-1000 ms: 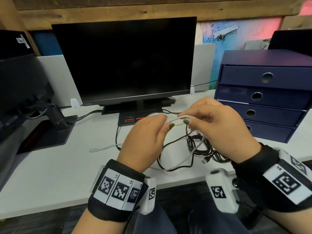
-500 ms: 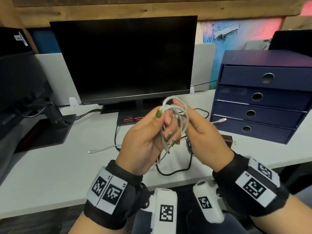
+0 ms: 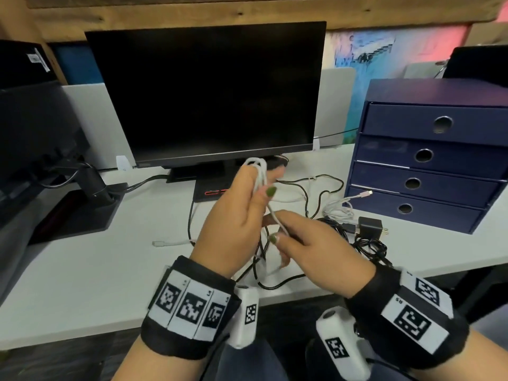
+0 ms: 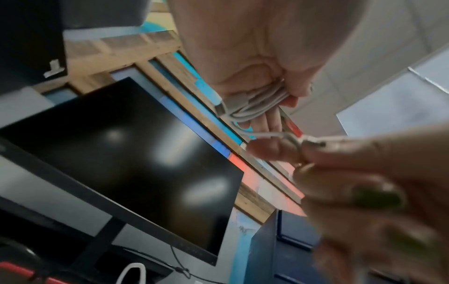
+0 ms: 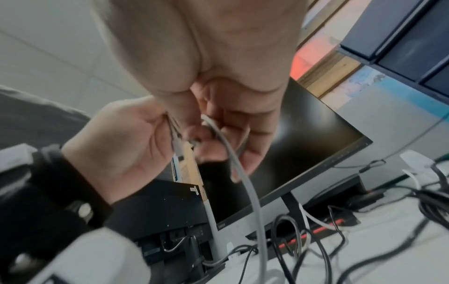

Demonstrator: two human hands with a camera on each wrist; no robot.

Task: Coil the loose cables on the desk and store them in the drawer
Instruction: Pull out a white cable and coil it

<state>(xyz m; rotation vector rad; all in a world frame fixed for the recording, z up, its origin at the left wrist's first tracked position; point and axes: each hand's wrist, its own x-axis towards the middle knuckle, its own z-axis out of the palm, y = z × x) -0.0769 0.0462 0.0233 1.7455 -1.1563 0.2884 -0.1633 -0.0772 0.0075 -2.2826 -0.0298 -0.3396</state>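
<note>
A white cable (image 3: 259, 171) is looped into a small coil above the desk, and my left hand (image 3: 242, 213) grips that coil (image 4: 255, 103) between thumb and fingers. The cable's tail (image 3: 276, 218) runs down to my right hand (image 3: 305, 243), which pinches the cable's loose end (image 4: 313, 143) just below the left hand. A tangle of black cables (image 3: 365, 243) and another white cable (image 3: 339, 209) lie on the white desk (image 3: 82, 270). The blue drawer unit (image 3: 428, 158) stands at the right with all its drawers closed.
A black monitor (image 3: 209, 92) stands behind my hands, with a second monitor's stand (image 3: 90, 188) at the left. A black charger plug (image 3: 369, 226) sits by the drawer unit. One white connector end (image 3: 165, 243) lies on the desk at the left of my hands.
My right hand has dropped away from the coil and now holds the cable's tail below it. The left hand has kept the coil and raised it slightly.
</note>
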